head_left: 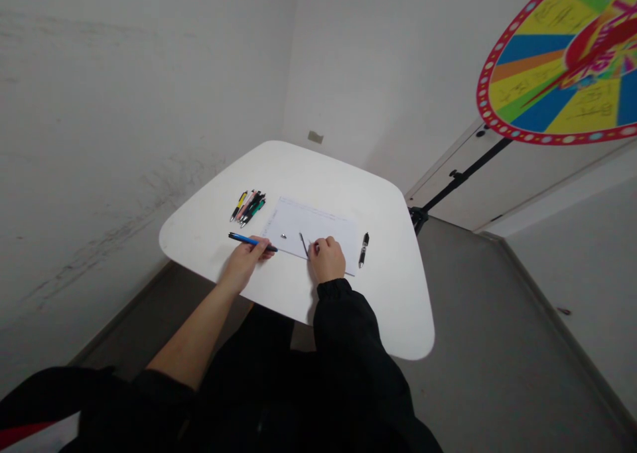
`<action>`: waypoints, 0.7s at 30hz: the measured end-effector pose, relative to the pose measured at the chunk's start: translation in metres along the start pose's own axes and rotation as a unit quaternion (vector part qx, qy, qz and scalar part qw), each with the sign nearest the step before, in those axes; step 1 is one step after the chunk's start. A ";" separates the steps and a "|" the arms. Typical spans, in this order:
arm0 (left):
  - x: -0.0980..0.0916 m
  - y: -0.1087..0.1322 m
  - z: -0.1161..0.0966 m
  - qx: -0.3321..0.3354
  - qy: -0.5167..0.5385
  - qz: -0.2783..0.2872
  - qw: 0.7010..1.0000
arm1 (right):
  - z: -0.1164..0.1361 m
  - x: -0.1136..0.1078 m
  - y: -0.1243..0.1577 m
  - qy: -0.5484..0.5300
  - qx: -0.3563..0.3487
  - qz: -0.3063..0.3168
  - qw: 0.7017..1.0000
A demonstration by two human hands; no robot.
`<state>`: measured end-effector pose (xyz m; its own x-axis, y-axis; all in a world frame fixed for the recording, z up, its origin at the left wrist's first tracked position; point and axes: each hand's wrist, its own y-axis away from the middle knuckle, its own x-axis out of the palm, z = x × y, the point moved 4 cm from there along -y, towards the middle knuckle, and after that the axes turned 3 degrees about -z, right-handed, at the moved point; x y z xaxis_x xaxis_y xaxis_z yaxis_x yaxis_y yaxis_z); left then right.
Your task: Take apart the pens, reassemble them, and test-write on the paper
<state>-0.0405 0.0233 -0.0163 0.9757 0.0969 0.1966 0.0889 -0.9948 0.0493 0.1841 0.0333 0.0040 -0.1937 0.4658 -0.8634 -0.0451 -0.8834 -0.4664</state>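
My left hand is closed around a blue pen barrel, held nearly level over the near left edge of the white paper. My right hand rests on the paper with its fingers curled in a pinch. Something small and dark shows at its fingertips, too small to name. A thin dark stick like a pen refill lies just left of these fingers, its lower end close to the thumb. Between the two hands, a small metallic pen tip sits on the paper.
Several pens lie bunched at the left of the white table. A black pen lies right of the paper. A colourful prize wheel on a black stand rises at the right. Walls border the table behind and left.
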 end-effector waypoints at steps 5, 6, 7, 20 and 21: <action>0.000 0.000 0.000 0.000 -0.006 -0.003 1.000 | 0.001 -0.002 0.000 0.015 0.005 0.007 1.000; 0.000 0.001 0.000 0.001 -0.005 -0.002 1.000 | 0.001 -0.002 0.000 0.016 0.005 0.007 1.000; 0.000 0.001 0.000 0.002 -0.003 0.000 1.000 | 0.001 -0.002 0.000 0.016 0.005 0.006 1.000; 0.002 0.002 -0.003 -0.009 0.011 -0.006 1.000 | 0.001 -0.002 0.001 -0.009 0.008 -0.008 1.000; 0.002 0.002 -0.003 -0.009 0.012 -0.007 1.000 | 0.001 -0.002 0.001 -0.011 0.008 -0.008 1.000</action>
<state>-0.0390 0.0217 -0.0124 0.9693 0.1125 0.2185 0.0996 -0.9926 0.0691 0.1839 0.0314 0.0059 -0.2144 0.4789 -0.8513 -0.0643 -0.8766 -0.4770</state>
